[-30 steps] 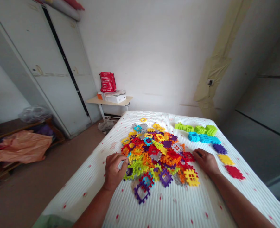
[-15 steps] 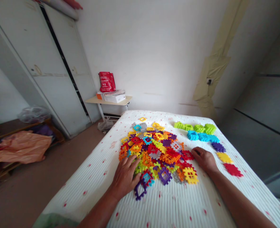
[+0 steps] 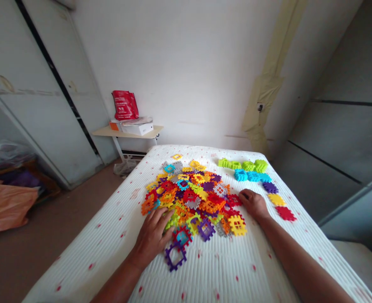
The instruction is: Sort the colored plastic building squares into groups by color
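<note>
A heap of flat plastic interlocking tiles [image 3: 194, 198] in many colours lies on a white bed cover [image 3: 224, 269]. My left hand [image 3: 151, 237] rests flat and open on the heap's near left edge, fingers stretched over green and orange tiles, next to a purple frame tile [image 3: 175, 255]. My right hand [image 3: 253, 204] lies at the heap's right edge beside red tiles, fingers curled; what they hold, if anything, is hidden. Beyond it stand joined green tiles [image 3: 241, 165] and blue tiles [image 3: 252, 176], then single purple [image 3: 270, 187], yellow [image 3: 276, 199] and red [image 3: 285, 213] tiles.
A small side table [image 3: 127, 132] with a red bag [image 3: 124, 105] and boxes stands by the far wall. Tall grey wardrobe doors [image 3: 41, 105] line the left. Orange plastic wrap [image 3: 6, 204] lies on the floor at left. A grey panelled wall runs along the right.
My left hand has opened out of a curled grip and slid right onto the heap's near edge. The view has shifted rightwards. My right hand has stayed at the heap's right edge.
</note>
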